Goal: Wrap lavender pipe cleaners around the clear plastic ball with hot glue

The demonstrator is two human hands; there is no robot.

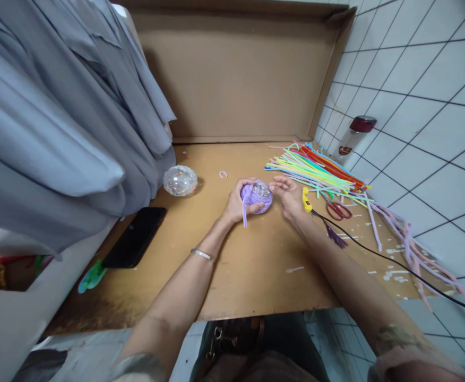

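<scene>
A clear faceted ball wrapped in purple pipe cleaner (257, 197) is held in my left hand (238, 204), with fingers behind it and the thumb across its front. A loose purple end hangs down at its left side, and some clear surface shows at its top. Close to the ball's right side is my right hand (287, 195), its fingers bent and the thumb and index finger near each other; whether anything small lies between them is too small to tell. A second, unwrapped clear ball (180, 181) rests on the table further left.
Colourful pipe cleaners (320, 168), red-handled scissors (338, 210), a yellow tool (307, 200) with a black cord and a jar (354, 139) are on the right. A black phone (136, 237) lies left, beside grey cloth (69, 116). Cardboard (240, 74) stands behind the table (252, 281).
</scene>
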